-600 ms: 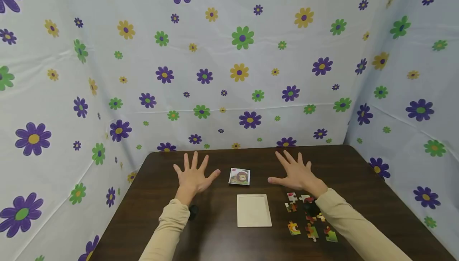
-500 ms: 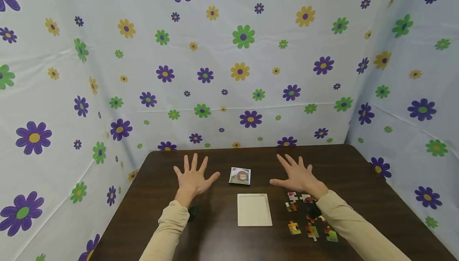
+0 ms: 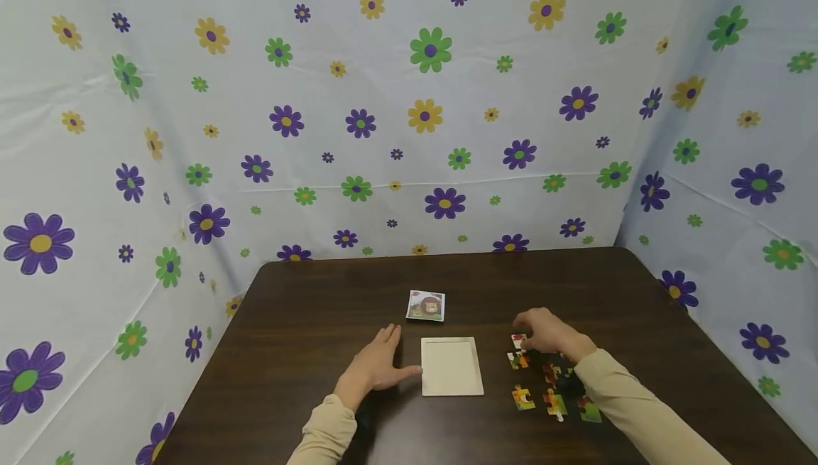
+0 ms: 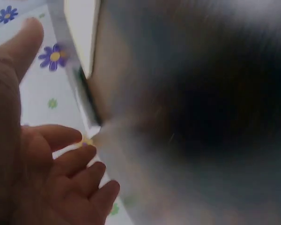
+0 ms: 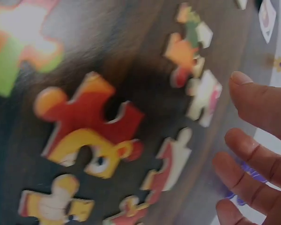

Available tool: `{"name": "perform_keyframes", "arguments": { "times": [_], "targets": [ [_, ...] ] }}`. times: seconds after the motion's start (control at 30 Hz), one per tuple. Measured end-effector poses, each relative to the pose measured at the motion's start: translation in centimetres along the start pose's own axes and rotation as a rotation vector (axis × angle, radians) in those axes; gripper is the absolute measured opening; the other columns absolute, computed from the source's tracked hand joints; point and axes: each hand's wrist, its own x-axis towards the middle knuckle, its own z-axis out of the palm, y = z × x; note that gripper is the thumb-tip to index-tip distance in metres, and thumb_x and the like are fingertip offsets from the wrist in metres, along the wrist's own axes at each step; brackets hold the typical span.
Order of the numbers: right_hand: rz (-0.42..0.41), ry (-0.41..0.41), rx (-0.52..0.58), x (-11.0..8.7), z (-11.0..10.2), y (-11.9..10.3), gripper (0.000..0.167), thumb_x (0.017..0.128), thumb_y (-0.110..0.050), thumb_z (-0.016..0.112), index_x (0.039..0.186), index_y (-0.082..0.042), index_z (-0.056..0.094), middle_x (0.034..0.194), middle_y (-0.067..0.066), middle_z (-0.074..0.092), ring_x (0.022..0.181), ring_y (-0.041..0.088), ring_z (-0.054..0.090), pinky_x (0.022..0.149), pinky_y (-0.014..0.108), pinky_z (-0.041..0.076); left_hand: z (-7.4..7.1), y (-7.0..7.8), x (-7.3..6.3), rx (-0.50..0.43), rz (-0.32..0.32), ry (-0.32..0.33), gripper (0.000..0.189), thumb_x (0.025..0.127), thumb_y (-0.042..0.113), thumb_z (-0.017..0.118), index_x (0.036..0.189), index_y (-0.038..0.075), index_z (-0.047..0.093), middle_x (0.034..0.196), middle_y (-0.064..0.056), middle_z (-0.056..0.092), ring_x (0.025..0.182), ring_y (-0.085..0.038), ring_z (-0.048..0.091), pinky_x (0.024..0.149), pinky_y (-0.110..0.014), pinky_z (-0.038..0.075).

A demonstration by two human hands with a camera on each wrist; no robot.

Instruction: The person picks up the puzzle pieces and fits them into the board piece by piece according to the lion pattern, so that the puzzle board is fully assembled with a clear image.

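Note:
My left hand (image 3: 377, 367) is beside the pale square puzzle tray (image 3: 451, 367), its thumb tip at the tray's left edge; whether they touch I cannot tell. In the left wrist view that hand's fingers (image 4: 72, 159) are loosely bent, with nothing between them and the thumb. My right hand (image 3: 551, 331) hovers over the upper jigsaw pieces, fingertips near a pink-and-white piece (image 3: 517, 341). The right wrist view shows its thumb and fingers apart and holding nothing, near a white piece (image 5: 205, 99). A red-and-yellow piece (image 5: 91, 126) with an eye lies below the wrist.
A small picture card (image 3: 425, 306) with a lion lies behind the tray. More loose pieces, such as an orange one (image 3: 522, 398) and a green one (image 3: 589, 409), lie right of the tray on the dark table (image 3: 307, 309). Flowered cloth (image 3: 358, 188) hangs around the table.
Both hands have left their spread, raised pose. The left has moved right and down to the tray's edge; the right has lowered toward the pieces with fingers bent downward. The view has shifted slightly.

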Motion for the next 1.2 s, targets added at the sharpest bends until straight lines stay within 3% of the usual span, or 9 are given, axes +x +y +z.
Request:
{"name": "perform_keyframes", "arguments": {
  "times": [0.13,0.3,0.5,0.63,0.93,1.2],
  "targets": [
    [-0.023,-0.006,0.000,-0.1,0.6,1.1,0.031,0.077,-0.004,0.077,0.105,0.003,0.066,0.097,0.015,0.066,0.088,0.034,0.063,0.073,0.046,0.053,1.1,0.5,-0.3,-0.021,0.061,-0.036,0.103,0.074,0.063,0.070,0.146,-0.002,0.034,0.152,-0.018,0.031,0.140,-0.036,0.028,0.103,-0.054,0.036],
    [-0.015,0.010,-0.009,0.0,1.3,1.9,0.028,0.078,-0.006,0.077,0.102,-0.001,0.066,0.093,0.012,0.065,0.085,0.031,0.062,0.072,0.046,0.052,1.5,1.2,-0.5,-0.004,0.141,-0.051,0.105,0.069,0.061,0.076,0.146,0.001,0.037,0.152,-0.015,0.034,0.141,-0.035,0.028,0.103,-0.056,0.035],
    [-0.032,0.045,-0.020,0.2,1.4,1.9,0.025,0.077,-0.008,0.079,0.096,-0.004,0.064,0.085,0.006,0.061,0.075,0.021,0.056,0.066,0.040,0.049,1.9,1.7,-0.7,-0.006,0.206,-0.087,0.089,0.078,0.049,0.075,0.145,0.003,0.039,0.152,-0.013,0.035,0.139,-0.034,0.031,0.105,-0.052,0.036],
    [-0.017,0.052,-0.017,0.3,1.5,2.0,0.023,0.076,-0.008,0.078,0.090,-0.007,0.060,0.079,0.002,0.054,0.068,0.015,0.046,0.061,0.034,0.042,2.4,1.7,-0.8,0.009,0.238,-0.075,0.078,0.084,0.040,0.071,0.144,0.001,0.040,0.150,-0.014,0.037,0.137,-0.034,0.034,0.105,-0.048,0.036],
    [0.044,0.119,0.041,0.5,1.8,2.2,0.029,0.075,-0.008,0.078,0.082,-0.007,0.050,0.073,0.001,0.049,0.063,0.016,0.042,0.059,0.033,0.037,2.8,1.7,-0.9,-0.006,0.228,-0.035,0.074,0.086,0.041,0.068,0.143,0.002,0.042,0.151,-0.014,0.037,0.137,-0.034,0.036,0.105,-0.049,0.036],
    [0.066,0.239,0.174,0.9,1.7,1.2,0.011,0.084,-0.004,0.067,0.082,-0.005,0.057,0.069,-0.001,0.054,0.050,0.011,0.047,0.047,0.028,0.042,2.9,1.7,-0.9,-0.007,0.221,-0.018,0.067,0.088,0.037,0.068,0.141,0.002,0.045,0.148,-0.013,0.041,0.135,-0.033,0.038,0.105,-0.048,0.036]
  ]
}}
